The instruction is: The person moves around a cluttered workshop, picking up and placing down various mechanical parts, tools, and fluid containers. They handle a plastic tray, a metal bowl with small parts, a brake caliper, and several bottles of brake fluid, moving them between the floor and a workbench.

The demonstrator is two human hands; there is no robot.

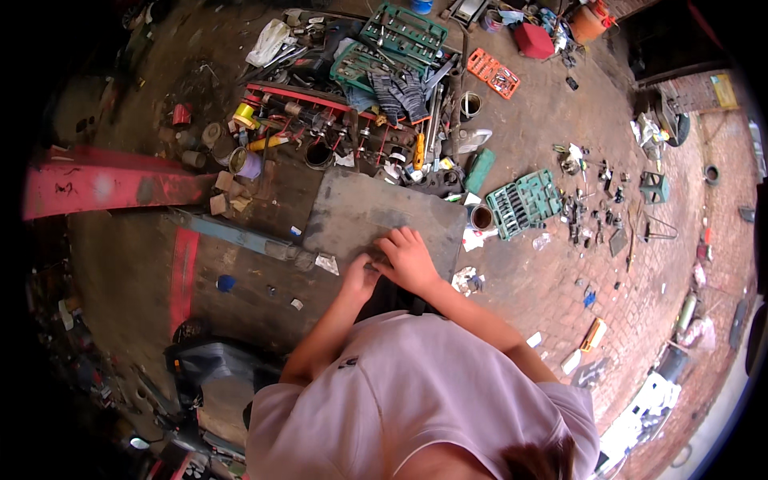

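Note:
My left hand [362,277] and my right hand [406,259] meet close in front of my body, above the near edge of a worn grey board [384,210]. The left fingers are curled in, pressed against the right hand. Bent over toward the left, the right fingers touch it at the tips. A small dark patch shows between them, too small and shaded to name. A torn white scrap of paper [326,263] lies just left of my left hand.
Beyond the board stands a red tool rack [300,98] heaped with tools and striped gloves [398,92]. A green socket case [524,204] lies open at the right, near scattered metal parts. A pink-red beam [120,182] and a blue-grey bar [232,232] reach in from the left.

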